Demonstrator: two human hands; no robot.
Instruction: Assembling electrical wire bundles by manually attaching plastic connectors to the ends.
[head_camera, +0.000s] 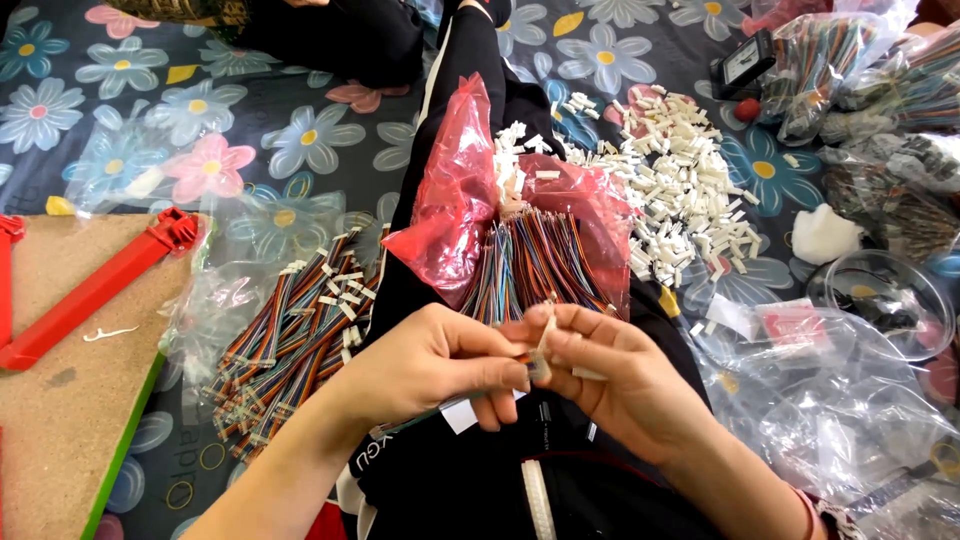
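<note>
A small white connector housing (543, 352) is pinched between the fingertips of the right hand (625, 385), which is curled nearly closed around it, just below the middle of the view. The left hand (430, 365) is closed on the end of a thin multicoloured wire set (520, 357), whose tip is brought up against the housing, so the two hands meet fingertip to fingertip. At twelve o'clock from the hands, a bundle of loose coloured wires (530, 265) lies in an opened red plastic bag (455, 205) on the lap. At one o'clock a heap of white housings (680, 195) is spread on the flowered cloth (300, 140); at nine o'clock finished wire assemblies (290, 335) are piled on clear plastic. A slip seems likely: the housing is tiny and barely gripped, so a skewed push could bend the wire terminals or let the part drop among the clear bags (830, 400) at three o'clock.
</note>
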